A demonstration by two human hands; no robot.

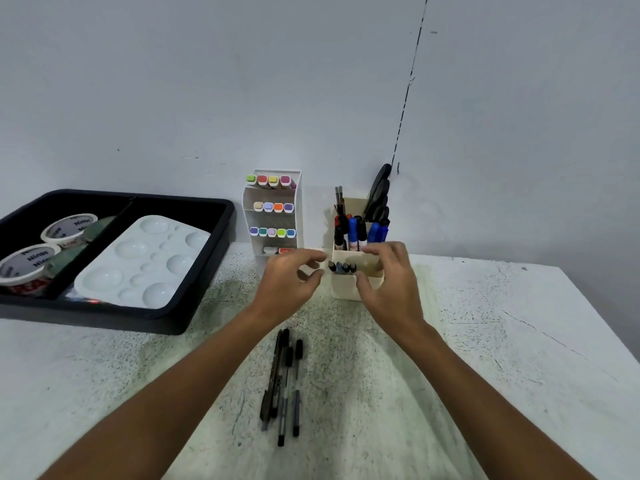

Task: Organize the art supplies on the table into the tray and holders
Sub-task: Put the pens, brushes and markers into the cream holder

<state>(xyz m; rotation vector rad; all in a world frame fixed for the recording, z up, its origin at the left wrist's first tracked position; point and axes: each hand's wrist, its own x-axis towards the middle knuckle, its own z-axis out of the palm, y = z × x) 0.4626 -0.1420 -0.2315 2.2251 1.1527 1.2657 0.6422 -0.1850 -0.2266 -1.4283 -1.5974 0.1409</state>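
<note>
Pens (283, 382) are left loose on the bench (485, 341) near the cream holder (346, 289), against which both hands are held, left hand (289, 275) seemingly empty, right hand (388, 271) curled round its front; palette (142, 261) and tapes are already trayed.

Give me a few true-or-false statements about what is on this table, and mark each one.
1. The white plastic paint palette lies inside the black tray. True.
2. The loose dark pens stand upright in a cup. False: they lie flat on the white speckled table.
3. The tiered white marker rack is empty. False: it holds rows of markers with coloured caps.
4. The black scissors stand in the cream pen holder. True.
5. Both the left hand and the right hand are at the cream pen holder. True.
</note>
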